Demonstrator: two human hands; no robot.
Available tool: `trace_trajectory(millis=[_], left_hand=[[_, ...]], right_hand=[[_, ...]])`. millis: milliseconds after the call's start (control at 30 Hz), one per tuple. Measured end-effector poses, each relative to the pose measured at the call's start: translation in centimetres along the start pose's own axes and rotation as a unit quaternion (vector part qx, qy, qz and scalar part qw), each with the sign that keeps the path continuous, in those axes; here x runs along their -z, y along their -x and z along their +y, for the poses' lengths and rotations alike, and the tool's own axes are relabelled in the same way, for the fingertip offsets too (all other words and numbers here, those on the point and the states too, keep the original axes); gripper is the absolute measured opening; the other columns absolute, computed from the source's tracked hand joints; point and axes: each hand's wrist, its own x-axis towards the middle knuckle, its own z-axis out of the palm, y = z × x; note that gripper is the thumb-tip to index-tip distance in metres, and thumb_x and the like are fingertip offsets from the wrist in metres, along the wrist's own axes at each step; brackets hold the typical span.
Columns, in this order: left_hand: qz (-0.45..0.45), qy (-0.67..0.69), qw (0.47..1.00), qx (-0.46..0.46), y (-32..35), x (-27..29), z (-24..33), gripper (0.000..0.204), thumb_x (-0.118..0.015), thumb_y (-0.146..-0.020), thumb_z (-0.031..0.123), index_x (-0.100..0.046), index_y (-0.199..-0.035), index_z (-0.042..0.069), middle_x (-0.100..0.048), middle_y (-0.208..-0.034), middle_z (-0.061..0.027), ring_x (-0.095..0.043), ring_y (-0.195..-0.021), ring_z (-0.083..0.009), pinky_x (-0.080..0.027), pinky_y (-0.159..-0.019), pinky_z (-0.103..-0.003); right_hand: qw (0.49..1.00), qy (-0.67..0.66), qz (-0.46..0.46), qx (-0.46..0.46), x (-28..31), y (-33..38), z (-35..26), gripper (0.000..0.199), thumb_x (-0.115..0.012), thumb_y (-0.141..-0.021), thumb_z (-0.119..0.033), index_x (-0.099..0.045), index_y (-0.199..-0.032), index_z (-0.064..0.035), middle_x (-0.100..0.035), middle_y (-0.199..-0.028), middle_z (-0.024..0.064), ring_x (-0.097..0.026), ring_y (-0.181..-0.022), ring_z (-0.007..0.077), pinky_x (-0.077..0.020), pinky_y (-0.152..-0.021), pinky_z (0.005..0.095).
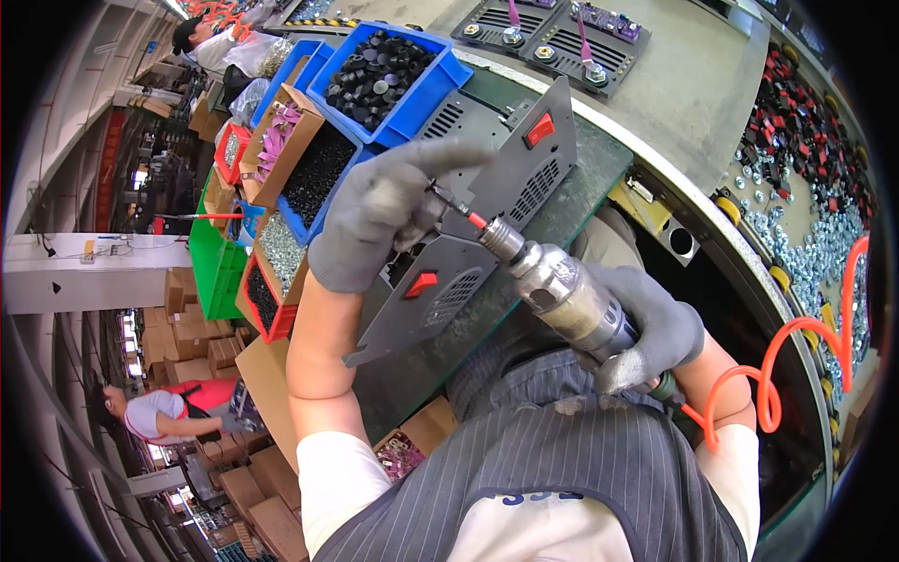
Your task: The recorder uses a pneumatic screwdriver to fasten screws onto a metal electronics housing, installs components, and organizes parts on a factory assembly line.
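Note:
My right hand (646,323), in a grey glove, is wrapped round a metal pneumatic screwdriver (567,290) that points up and left. My left hand (379,211), also gloved and partly blurred, is at the tip of its bit (454,201). The left fingers are bent together there; whatever small piece they pinch is too blurred to name. Below this hand stands a grey metal panel (384,323) with a red rocker switch (421,284) and vent slots. Just beyond is another grey panel (562,140) with a red rocker switch (539,131).
Blue bins of black caps (379,80) and small black parts (318,178) stand at left, beside trays of screws (281,245). An orange coiled hose (773,375) runs from the screwdriver to the right. Slotted plates (552,47) lie on the far conveyor. Two people are at far left.

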Motion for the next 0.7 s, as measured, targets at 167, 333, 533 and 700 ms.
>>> trace_trajectory(millis=[167, 333, 533, 700], left_hand=[[0.030, -0.062, 0.995, 0.077, -2.1, 2.8, -1.6, 0.052, -0.051, -0.087, 0.045, -0.061, -0.116, 0.003, -0.049, -0.069, 0.0041, -0.041, -0.055, -0.0014, -0.034, -0.049, -0.016], [-0.088, -0.224, 0.966, 0.097, -3.7, 2.5, -8.1, 0.048, -0.057, -0.084, 0.034, -0.057, -0.117, -0.001, -0.062, -0.108, -0.0182, -0.057, -0.104, -0.0276, -0.041, -0.093, -0.035], [-0.253, -0.275, 0.926, -0.044, -4.9, 4.6, -18.2, 0.040, -0.060, -0.080, 0.017, -0.054, -0.114, -0.003, -0.056, -0.116, -0.0184, -0.052, -0.108, -0.0291, -0.038, -0.096, -0.034], [-0.230, -0.236, 0.942, -0.066, -5.0, 4.8, -19.2, 0.038, -0.059, -0.082, 0.017, -0.053, -0.115, -0.002, -0.055, -0.115, -0.0185, -0.052, -0.107, -0.0298, -0.039, -0.096, -0.035]], right_hand=[[0.966, 0.214, -0.040, 0.139, 2.8, 2.1, 2.0, 0.078, -0.083, -0.056, -0.029, -0.049, -0.118, 0.0031, -0.063, -0.088, 0.0102, -0.061, -0.082, 0.0148, -0.0481, -0.072, 0.0289], [0.982, 0.156, 0.109, 0.007, 4.7, 4.0, 7.2, 0.072, -0.082, -0.055, -0.033, -0.054, -0.112, 0.0004, -0.058, -0.089, 0.0045, -0.054, -0.078, 0.0132, -0.0443, -0.072, 0.0282], [0.979, 0.168, 0.118, -0.017, 5.9, 1.8, 9.0, 0.059, -0.077, -0.065, -0.025, -0.053, -0.112, 0.0008, -0.056, -0.086, 0.0012, -0.050, -0.078, 0.0108, -0.0422, -0.072, 0.0266], [0.981, 0.148, 0.120, -0.026, 6.3, 1.2, 9.2, 0.058, -0.077, -0.066, -0.025, -0.053, -0.111, 0.0012, -0.055, -0.085, 0.0010, -0.050, -0.077, 0.0103, -0.0422, -0.071, 0.0266]])
